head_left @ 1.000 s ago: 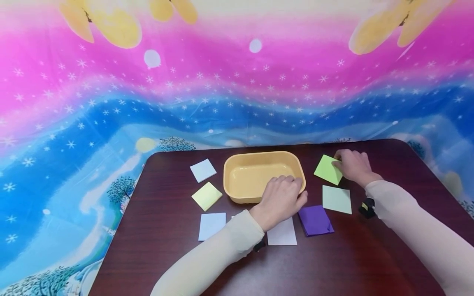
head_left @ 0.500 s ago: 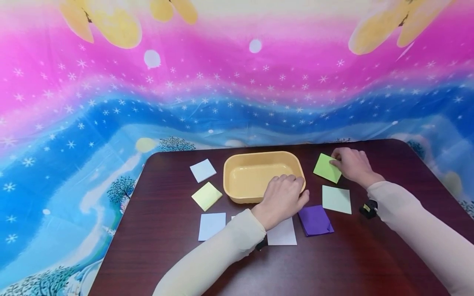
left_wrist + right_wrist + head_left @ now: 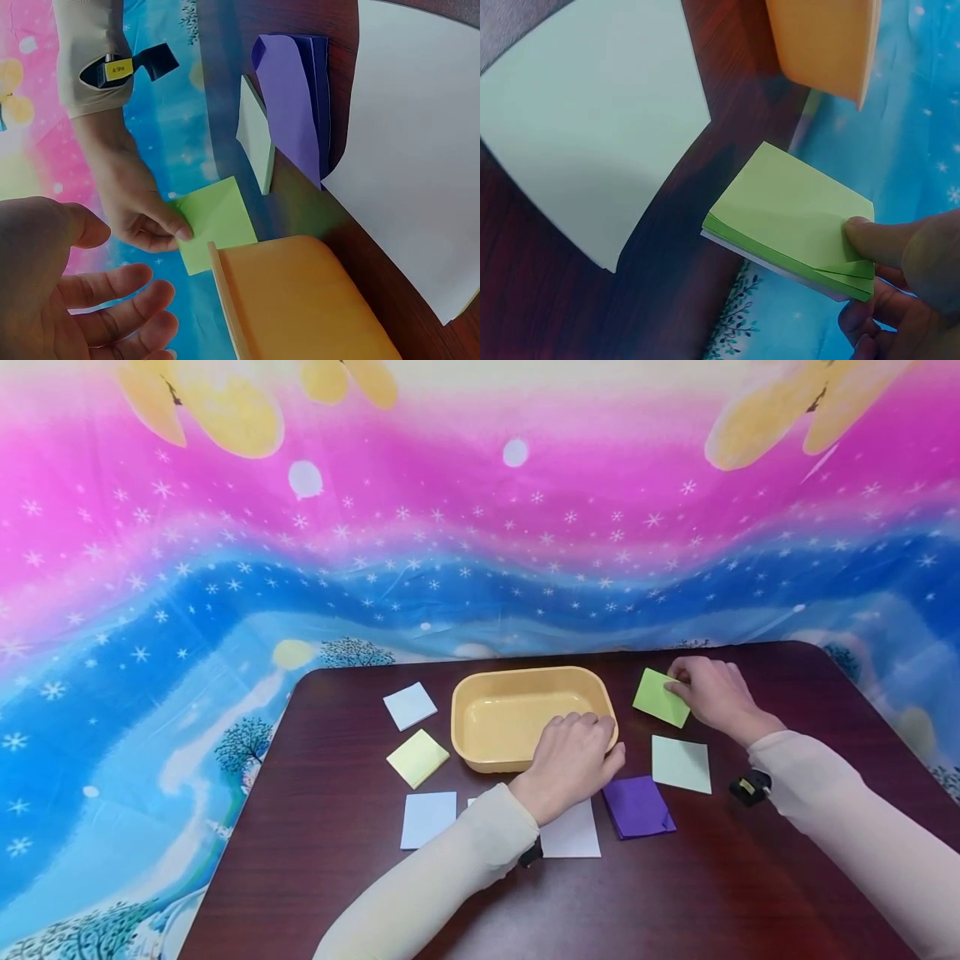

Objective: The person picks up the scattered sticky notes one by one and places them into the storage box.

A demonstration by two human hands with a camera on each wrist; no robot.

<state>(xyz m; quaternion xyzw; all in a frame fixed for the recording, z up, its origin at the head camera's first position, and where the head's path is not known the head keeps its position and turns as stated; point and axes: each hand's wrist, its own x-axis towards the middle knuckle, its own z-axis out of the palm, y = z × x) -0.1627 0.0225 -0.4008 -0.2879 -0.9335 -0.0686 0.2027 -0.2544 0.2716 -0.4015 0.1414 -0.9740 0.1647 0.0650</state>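
My right hand (image 3: 712, 693) pinches a lime-green sticky-note pad (image 3: 656, 697) by its right edge, beyond the tray's right end. In the right wrist view the thumb (image 3: 874, 238) lies on top of the pad, with fingers curled beneath; it has a whitish underside and is held above the table. My left hand (image 3: 573, 760) hovers over the near right corner of a yellow plastic tray (image 3: 495, 727). The left wrist view shows its fingers (image 3: 112, 289) loosely bent with nothing between them.
Right of the tray lie a pale green pad (image 3: 680, 764) and a purple pad (image 3: 640, 807) with a curled corner. White pads (image 3: 573, 831) lie in front, one partly under my left forearm. A pale yellow pad (image 3: 418, 758) and a bluish-white pad (image 3: 410, 706) sit left.
My right hand and the lime-green pad have shifted slightly away from me and to the left. The left hand stays almost still over the tray corner.
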